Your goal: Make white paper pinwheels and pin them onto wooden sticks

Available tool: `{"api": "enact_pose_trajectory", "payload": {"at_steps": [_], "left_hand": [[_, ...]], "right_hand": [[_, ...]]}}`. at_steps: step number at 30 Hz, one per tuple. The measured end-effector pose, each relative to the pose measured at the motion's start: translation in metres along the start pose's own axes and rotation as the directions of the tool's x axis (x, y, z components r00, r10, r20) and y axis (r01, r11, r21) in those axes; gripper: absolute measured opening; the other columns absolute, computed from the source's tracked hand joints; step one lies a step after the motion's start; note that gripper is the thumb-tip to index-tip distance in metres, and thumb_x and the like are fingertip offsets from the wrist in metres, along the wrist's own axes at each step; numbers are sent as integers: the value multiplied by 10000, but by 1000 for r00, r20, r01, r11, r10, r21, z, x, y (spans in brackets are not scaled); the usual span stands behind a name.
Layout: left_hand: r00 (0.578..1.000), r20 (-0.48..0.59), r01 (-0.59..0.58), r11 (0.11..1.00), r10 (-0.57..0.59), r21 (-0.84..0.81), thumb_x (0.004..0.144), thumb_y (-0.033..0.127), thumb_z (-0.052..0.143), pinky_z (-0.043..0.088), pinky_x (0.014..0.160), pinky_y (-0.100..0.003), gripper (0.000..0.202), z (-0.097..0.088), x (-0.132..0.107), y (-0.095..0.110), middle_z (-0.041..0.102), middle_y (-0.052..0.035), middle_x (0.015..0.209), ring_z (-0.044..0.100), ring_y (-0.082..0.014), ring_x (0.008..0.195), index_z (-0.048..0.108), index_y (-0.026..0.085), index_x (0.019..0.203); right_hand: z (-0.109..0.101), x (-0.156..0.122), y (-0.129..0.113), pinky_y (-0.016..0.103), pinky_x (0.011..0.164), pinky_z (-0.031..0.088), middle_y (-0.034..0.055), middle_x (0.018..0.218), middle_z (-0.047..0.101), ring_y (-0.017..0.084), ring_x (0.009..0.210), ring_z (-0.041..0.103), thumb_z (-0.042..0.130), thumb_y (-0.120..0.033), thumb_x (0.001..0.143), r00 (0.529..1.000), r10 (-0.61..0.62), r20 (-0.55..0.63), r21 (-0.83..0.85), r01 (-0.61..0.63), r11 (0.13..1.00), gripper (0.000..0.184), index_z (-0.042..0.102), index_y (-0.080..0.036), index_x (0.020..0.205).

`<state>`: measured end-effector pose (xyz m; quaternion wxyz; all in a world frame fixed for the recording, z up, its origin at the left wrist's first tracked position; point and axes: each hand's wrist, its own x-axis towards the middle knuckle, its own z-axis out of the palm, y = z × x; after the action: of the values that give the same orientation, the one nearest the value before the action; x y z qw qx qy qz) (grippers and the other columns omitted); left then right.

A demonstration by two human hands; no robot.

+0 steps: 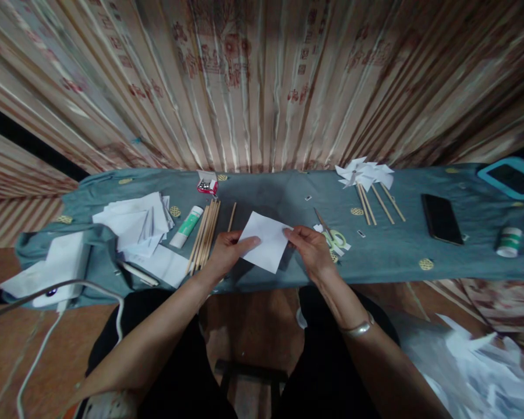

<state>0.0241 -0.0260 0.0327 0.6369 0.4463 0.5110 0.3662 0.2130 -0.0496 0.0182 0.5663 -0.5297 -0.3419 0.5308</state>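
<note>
Holding paper [268,244] between both hands, above the cloth [388,256].
The person's left hand [224,252] pinches its left edge, thumb on top; the right hand [312,251] pinches its right corner. Sticks [206,233] and a tube [187,227] lie left, scissors [337,238] right, pinwheels [365,174] far right. The tube's label [193,219] and the curtain print [233,52] are too blurred to read.

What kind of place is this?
Probably a craft corner, maybe in a home: paper pinwheels and green-handled scissors lie on a cloth-covered table, with a patterned curtain behind.
</note>
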Motion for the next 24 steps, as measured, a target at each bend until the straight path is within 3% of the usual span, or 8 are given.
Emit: {"api": "enact_pose_trajectory", "payload": {"at_steps": [9, 15, 24], "left_hand": [[998, 36, 54, 999, -54, -4, 535, 393, 832, 415, 530, -229, 305, 1, 6, 2, 696, -25, 619, 577, -126, 544, 739, 133, 664], [997, 63, 39, 999, -37, -25, 542, 396, 829, 403, 537, -224, 322, 5, 5, 3, 690, -17, 627, 565, -119, 549, 744, 130, 704], [996, 89, -33, 999, 29, 42, 574, 410, 809, 385, 519, -230, 302, 5, 4, -3, 657, -9, 598, 543, -123, 532, 738, 134, 675]], "right_hand": [[-2, 0, -7, 278, 642, 404, -46, 542, 554, 118, 601, 470, 890, -485, 462, 996, 89, -9, 123, -87, 989, 399, 596, -216, 487], [-6, -1, -12, 292, 642, 457, -6, 653, 667, 142, 658, 559, 901, -490, 402, 992, 122, -42, 188, -112, 976, 397, 701, -211, 601], [-17, 1, -11, 297, 624, 447, -14, 655, 643, 140, 644, 542, 871, -502, 479, 998, 53, -42, 28, -52, 998, 374, 690, -215, 636]]}}
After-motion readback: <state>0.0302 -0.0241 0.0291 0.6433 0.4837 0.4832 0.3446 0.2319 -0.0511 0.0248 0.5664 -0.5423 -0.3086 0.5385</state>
